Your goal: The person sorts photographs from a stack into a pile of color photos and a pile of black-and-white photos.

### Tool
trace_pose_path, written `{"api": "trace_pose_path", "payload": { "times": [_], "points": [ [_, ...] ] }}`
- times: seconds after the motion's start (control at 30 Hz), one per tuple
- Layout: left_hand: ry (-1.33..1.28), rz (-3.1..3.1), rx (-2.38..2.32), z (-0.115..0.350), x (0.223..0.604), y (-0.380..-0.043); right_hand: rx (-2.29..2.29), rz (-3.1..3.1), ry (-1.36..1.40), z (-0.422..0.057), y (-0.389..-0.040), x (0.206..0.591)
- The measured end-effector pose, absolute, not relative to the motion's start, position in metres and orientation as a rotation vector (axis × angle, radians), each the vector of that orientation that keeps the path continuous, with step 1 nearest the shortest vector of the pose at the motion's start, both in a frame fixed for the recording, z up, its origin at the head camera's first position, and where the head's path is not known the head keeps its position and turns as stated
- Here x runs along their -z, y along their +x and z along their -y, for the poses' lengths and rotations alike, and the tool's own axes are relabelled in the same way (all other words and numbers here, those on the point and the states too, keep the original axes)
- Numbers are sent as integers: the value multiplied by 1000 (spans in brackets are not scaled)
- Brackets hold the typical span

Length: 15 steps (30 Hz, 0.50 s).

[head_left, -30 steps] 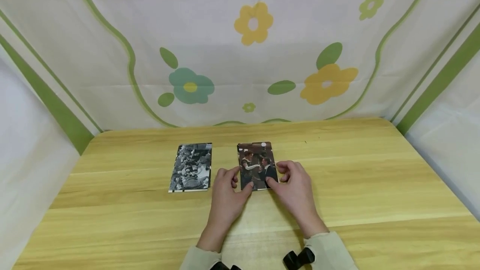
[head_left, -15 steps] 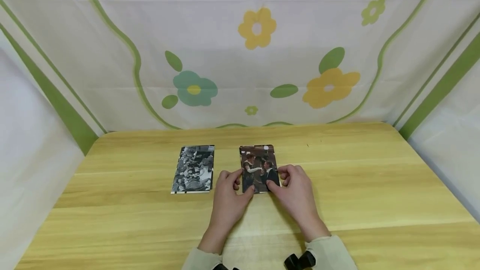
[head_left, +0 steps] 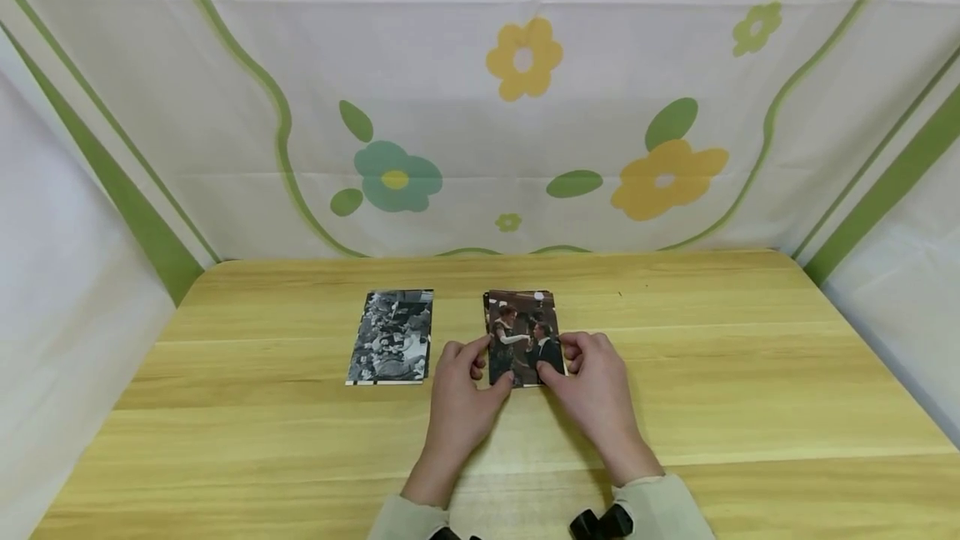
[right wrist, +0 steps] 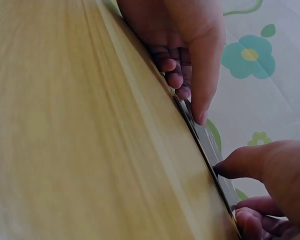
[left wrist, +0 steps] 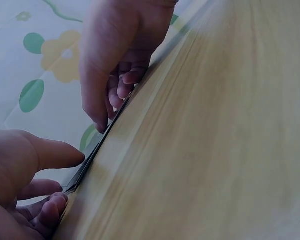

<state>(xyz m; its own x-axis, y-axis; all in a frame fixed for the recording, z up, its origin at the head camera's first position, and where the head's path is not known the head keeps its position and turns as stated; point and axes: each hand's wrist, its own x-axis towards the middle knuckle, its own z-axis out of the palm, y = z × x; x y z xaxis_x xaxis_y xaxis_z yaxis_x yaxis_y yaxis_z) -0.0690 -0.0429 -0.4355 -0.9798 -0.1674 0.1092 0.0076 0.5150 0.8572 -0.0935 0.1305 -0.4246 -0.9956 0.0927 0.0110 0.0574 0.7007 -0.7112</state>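
Note:
A small stack of photo cards lies on the table, its top card a dark colour picture of people in formal dress. My left hand grips its left side, thumb at the near edge and curled fingers along the side. On the opposite side my right hand holds the stack the same way, thumb on the near right corner. Seen edge-on in the left wrist view, the stack is thin, close over the wood. Further left lies a second stack with a black-and-white crowd photo on top, apart from both hands.
The wooden table has a rounded back edge. A white cloth with printed flowers hangs behind it, and more cloth stands at both sides. Black straps sit at my sleeves.
The camera view shifts slightly. At the held stack's left edge, more of the lower cards shows now, as the top card sits a bit further right. Both hands keep their hold.

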Motion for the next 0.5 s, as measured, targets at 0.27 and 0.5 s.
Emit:
{"api": "trace_pose_path", "payload": {
  "times": [0.27,0.5],
  "points": [
    [154,2549,1477,44,438,-68,-1213,2868,-131,-131,-92,426],
    [153,2542,1491,44,437,-69,-1227,2858,-129,-132,-92,426]
  ]
}}
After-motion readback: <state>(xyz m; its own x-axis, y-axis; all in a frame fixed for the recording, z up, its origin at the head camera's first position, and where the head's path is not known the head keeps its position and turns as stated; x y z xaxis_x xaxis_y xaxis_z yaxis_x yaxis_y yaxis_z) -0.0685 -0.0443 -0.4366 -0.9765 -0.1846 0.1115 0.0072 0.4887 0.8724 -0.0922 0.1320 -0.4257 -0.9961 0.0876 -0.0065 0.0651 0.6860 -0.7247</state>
